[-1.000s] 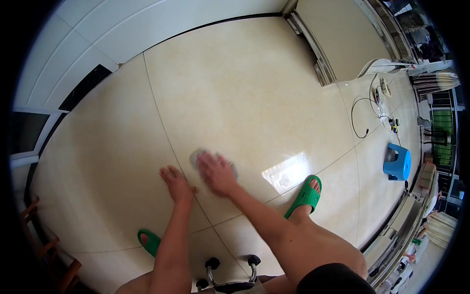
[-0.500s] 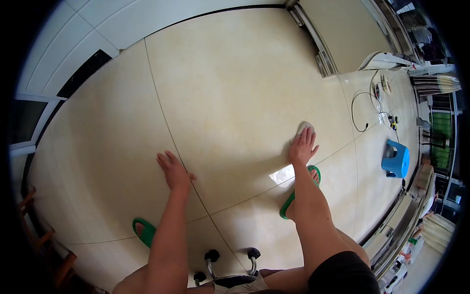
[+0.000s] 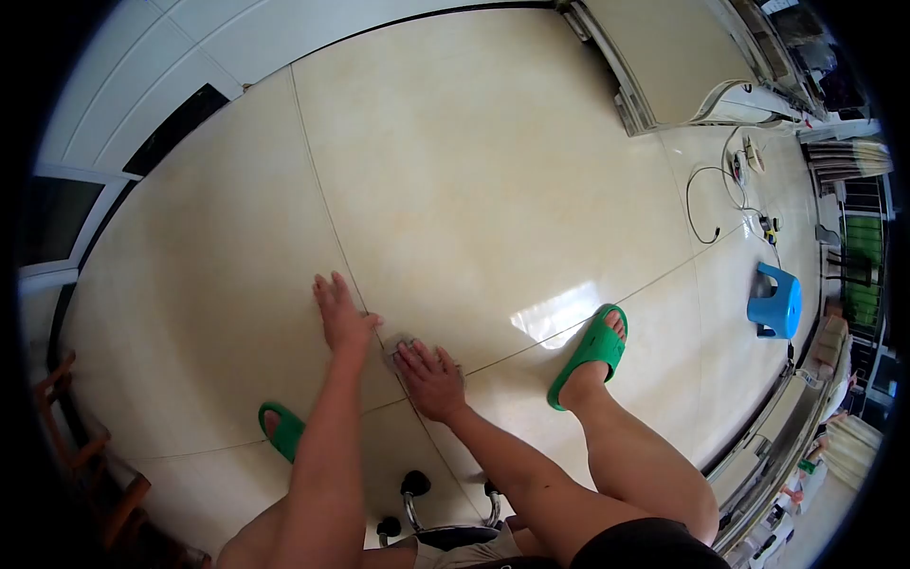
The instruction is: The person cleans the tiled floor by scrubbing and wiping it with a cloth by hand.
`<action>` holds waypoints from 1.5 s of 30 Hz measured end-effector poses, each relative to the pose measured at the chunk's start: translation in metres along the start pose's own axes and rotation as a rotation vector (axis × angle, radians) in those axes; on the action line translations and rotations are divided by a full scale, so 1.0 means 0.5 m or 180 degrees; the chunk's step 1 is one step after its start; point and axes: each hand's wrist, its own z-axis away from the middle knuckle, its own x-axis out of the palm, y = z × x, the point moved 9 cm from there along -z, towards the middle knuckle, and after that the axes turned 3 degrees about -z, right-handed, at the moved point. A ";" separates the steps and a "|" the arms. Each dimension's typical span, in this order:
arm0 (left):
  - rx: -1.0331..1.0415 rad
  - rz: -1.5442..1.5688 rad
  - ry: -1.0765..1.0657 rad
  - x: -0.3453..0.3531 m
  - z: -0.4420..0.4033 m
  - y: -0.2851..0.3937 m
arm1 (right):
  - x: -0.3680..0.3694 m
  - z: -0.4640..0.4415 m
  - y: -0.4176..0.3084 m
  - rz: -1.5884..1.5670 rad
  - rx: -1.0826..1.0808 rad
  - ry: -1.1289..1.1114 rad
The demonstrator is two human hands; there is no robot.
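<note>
Right hand (image 3: 434,381): laid palm down over a greyish cloth (image 3: 393,353), fingers a little apart, spread over it rather than closed round it. The cloth is pressed to the tiled floor (image 3: 464,171), mostly covered by the hand; its edge is seen beside the fingertips, near the meeting of the tile seams. Whether it is folded underneath cannot be told.

Left hand (image 3: 346,321): set on the floor ahead of the cloth and to its left, fingers spread, thumb out towards the long seam. No object is seen in it; the body appears to be propped by it.

Handling, as judged: the cloth is best held flat, with pressure shared between palm and fingers, so that no edge is rolled under. Even weight is advised where the seams are crossed, as the cloth could be snagged or bunched there. The supporting palm is better planted outside the stroke.

Surroundings: one green slipper (image 3: 287,431) is worn on the left foot, another green slipper (image 3: 601,346) on the right. Black casters (image 3: 415,484) are noted close below the cloth. A blue stool (image 3: 779,303) and cables (image 3: 692,204) are seen well apart, to the right.
</note>
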 end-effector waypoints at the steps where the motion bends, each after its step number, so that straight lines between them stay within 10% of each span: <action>1: 0.0115 0.0100 0.0000 0.004 0.009 0.004 | -0.005 -0.005 0.004 -0.0021 -0.0016 -0.0002; 13: 0.0615 0.1111 0.0437 0.033 0.069 -0.063 | -0.072 -0.259 0.227 0.0067 0.1486 0.0129; 25: -0.0382 0.1931 0.1231 0.019 0.113 -0.225 | 0.087 -0.136 -0.197 -0.0411 -0.1146 -0.1049; 38: 0.0025 0.1857 0.1109 0.023 0.131 -0.204 | -0.001 -0.242 0.055 0.0551 0.0671 -0.0250; 45: 0.0001 0.1852 0.1164 0.022 0.137 -0.205 | 0.064 0.024 -0.163 0.0279 -0.0400 -0.0912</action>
